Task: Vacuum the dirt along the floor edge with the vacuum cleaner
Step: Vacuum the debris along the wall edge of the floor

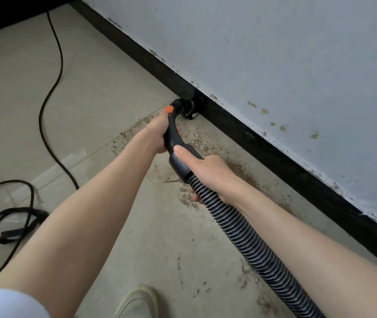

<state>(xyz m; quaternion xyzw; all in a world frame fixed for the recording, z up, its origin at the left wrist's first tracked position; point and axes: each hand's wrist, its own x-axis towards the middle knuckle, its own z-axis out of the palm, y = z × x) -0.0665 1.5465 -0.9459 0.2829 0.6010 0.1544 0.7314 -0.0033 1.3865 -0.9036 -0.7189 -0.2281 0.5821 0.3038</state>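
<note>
I hold the vacuum cleaner's black curved handle (173, 131), which has an orange button at its top. My left hand (156, 134) grips the upper handle. My right hand (208, 173) is closed around the cuff where the ribbed black hose (251, 246) joins it. The nozzle end (188, 109) rests on the floor against the black skirting board (272, 145). Brown dirt (235, 166) is scattered on the beige floor along the skirting, mostly under and behind my hands. The nozzle's mouth is hidden.
A black power cable (54, 72) runs across the floor on the left and coils near a strap (15, 232). The grey wall (297, 65) above the skirting is scuffed. My shoe (137, 301) shows at the bottom edge.
</note>
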